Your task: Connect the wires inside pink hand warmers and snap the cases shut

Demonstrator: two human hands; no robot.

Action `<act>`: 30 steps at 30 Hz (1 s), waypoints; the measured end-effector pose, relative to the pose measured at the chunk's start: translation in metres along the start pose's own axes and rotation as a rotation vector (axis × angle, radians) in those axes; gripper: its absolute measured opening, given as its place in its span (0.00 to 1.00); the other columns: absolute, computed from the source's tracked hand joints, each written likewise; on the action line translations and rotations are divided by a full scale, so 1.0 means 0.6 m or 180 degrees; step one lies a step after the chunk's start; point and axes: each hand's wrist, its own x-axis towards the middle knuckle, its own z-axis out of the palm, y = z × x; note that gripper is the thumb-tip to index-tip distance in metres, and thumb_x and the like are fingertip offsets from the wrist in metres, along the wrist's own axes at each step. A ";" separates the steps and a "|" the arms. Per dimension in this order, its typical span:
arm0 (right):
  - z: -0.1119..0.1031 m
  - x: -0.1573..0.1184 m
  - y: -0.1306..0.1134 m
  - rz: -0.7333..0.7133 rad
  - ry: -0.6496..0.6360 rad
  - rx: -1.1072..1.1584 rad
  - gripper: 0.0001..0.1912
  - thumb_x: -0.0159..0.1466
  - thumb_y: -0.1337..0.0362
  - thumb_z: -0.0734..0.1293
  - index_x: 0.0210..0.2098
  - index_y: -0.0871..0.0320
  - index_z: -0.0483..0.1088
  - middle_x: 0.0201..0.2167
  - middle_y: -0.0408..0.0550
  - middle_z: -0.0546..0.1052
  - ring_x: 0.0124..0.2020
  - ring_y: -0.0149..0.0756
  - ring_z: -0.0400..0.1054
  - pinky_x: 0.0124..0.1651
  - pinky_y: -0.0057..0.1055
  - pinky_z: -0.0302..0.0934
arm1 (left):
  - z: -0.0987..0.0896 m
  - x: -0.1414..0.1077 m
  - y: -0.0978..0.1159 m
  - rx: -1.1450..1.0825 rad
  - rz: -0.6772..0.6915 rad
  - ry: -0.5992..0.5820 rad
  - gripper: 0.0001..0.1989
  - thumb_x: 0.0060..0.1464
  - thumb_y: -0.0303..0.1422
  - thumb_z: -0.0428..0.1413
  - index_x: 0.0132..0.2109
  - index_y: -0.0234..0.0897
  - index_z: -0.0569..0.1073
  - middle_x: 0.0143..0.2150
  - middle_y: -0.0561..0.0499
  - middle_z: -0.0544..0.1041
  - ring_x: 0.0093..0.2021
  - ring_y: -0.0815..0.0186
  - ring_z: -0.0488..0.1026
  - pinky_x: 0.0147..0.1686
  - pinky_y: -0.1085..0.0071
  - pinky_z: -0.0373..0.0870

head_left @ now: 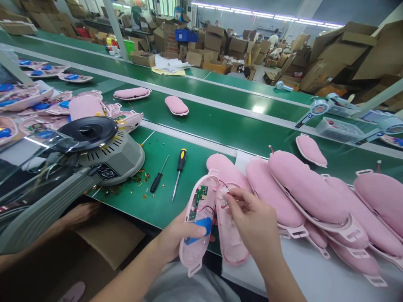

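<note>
My left hand [178, 235] holds an open pink plastic shell half [192, 253] by its side, thumb pressed on the blue battery [204, 224] inside it. A green circuit board [201, 197] sits above the battery, with thin red and black wires running off it. Beside it, close against its right edge, lies the other shell half [231, 239], open side up. Over that half my right hand [253, 218] pinches a thin wire [224, 184] between thumb and fingers; the wire's end is hidden by the fingertips.
Pink padded cases [310, 188] are piled on the right. A black-handled screwdriver [156, 182] and a yellow-black screwdriver [181, 161] lie on the green bench. A grey round-topped machine [108, 157] stands left, another person's arm [75, 216] below it. Open shells [40, 100] lie farther left.
</note>
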 end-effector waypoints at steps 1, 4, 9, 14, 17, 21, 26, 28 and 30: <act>0.004 -0.006 0.001 -0.0324 0.0331 -0.0333 0.11 0.62 0.59 0.64 0.31 0.58 0.74 0.24 0.46 0.77 0.24 0.36 0.72 0.28 0.30 0.64 | 0.001 0.001 0.000 -0.0037 0.0001 0.0016 0.19 0.32 0.30 0.64 0.37 0.34 0.75 0.38 0.47 0.78 0.38 0.60 0.74 0.35 0.68 0.70; 0.013 -0.017 0.001 -0.0855 0.0725 -0.0778 0.11 0.64 0.63 0.61 0.32 0.58 0.74 0.26 0.47 0.78 0.27 0.36 0.73 0.30 0.29 0.62 | 0.003 0.002 -0.002 -0.0144 0.0024 0.0040 0.23 0.32 0.29 0.64 0.42 0.35 0.75 0.39 0.47 0.78 0.37 0.61 0.73 0.34 0.69 0.70; 0.008 -0.009 -0.011 -0.0094 -0.0616 0.0223 0.11 0.64 0.61 0.60 0.32 0.57 0.72 0.24 0.44 0.75 0.24 0.32 0.67 0.28 0.27 0.60 | 0.003 0.000 -0.004 -0.0156 0.0111 -0.0001 0.27 0.34 0.28 0.64 0.47 0.36 0.73 0.40 0.47 0.77 0.37 0.62 0.72 0.33 0.70 0.69; -0.002 0.012 -0.027 0.0404 -0.1483 0.0526 0.11 0.61 0.61 0.60 0.24 0.57 0.67 0.20 0.40 0.68 0.23 0.30 0.60 0.27 0.26 0.54 | 0.005 -0.003 -0.003 -0.0032 0.0326 -0.0042 0.35 0.35 0.24 0.63 0.54 0.41 0.68 0.41 0.49 0.75 0.35 0.65 0.71 0.33 0.71 0.67; -0.001 0.020 -0.029 0.0529 -0.1671 0.0594 0.10 0.58 0.62 0.61 0.22 0.57 0.65 0.19 0.39 0.66 0.24 0.29 0.58 0.27 0.25 0.53 | 0.009 -0.003 -0.001 0.0087 0.0274 -0.0044 0.33 0.34 0.26 0.64 0.53 0.40 0.69 0.38 0.51 0.73 0.32 0.67 0.69 0.33 0.71 0.66; 0.002 0.021 -0.030 0.0618 -0.1671 0.0494 0.09 0.57 0.63 0.60 0.22 0.57 0.65 0.19 0.39 0.66 0.24 0.30 0.58 0.27 0.26 0.52 | 0.016 -0.004 0.004 0.0397 0.0331 0.0043 0.35 0.34 0.26 0.62 0.54 0.40 0.66 0.37 0.52 0.72 0.34 0.67 0.68 0.35 0.71 0.64; -0.002 0.019 -0.038 0.0594 -0.1614 0.0366 0.09 0.57 0.65 0.58 0.20 0.56 0.62 0.19 0.39 0.65 0.23 0.29 0.58 0.25 0.26 0.50 | 0.022 -0.007 0.013 0.1013 0.0281 0.0002 0.43 0.35 0.24 0.62 0.60 0.43 0.57 0.37 0.53 0.70 0.35 0.65 0.69 0.34 0.70 0.65; -0.004 0.020 -0.041 0.0542 -0.1604 0.0304 0.10 0.57 0.65 0.58 0.20 0.57 0.60 0.18 0.38 0.65 0.22 0.29 0.58 0.25 0.25 0.50 | 0.024 -0.006 0.016 0.1158 0.0249 -0.0025 0.46 0.34 0.23 0.61 0.62 0.45 0.54 0.39 0.53 0.69 0.35 0.66 0.68 0.35 0.69 0.65; -0.003 0.022 -0.041 0.0527 -0.1604 0.0309 0.11 0.58 0.65 0.58 0.20 0.57 0.60 0.18 0.38 0.65 0.22 0.28 0.58 0.25 0.25 0.50 | 0.025 -0.004 0.018 0.1150 0.0267 -0.0048 0.48 0.33 0.22 0.61 0.63 0.45 0.53 0.39 0.53 0.69 0.35 0.66 0.68 0.36 0.69 0.65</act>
